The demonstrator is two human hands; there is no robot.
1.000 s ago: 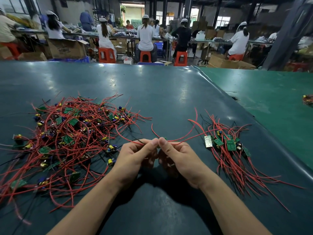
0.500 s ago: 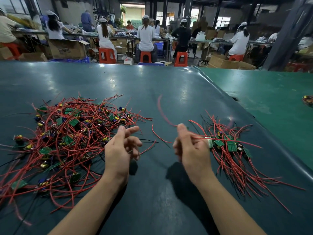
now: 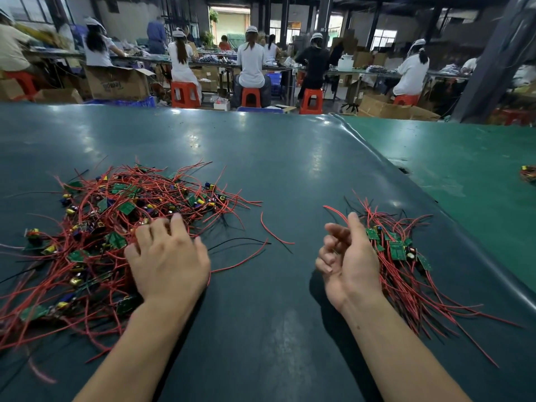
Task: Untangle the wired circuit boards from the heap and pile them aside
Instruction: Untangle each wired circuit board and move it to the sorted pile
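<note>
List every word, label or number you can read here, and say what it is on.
Cardboard box behind the table: dark printed lettering, appearing upside down, too blurred to read.
Circuit boards in the sorted pile: any markings too small to read.
Nothing else legible.

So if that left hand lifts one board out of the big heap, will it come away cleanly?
Probably not. The heap is a mat of crossed red wires, so neighbours would likely drag along. The wires look thin and curved, so they should flop and trail. Each board looks small, likely light. The left hand rests on the heap with nothing clearly gripped.
</note>
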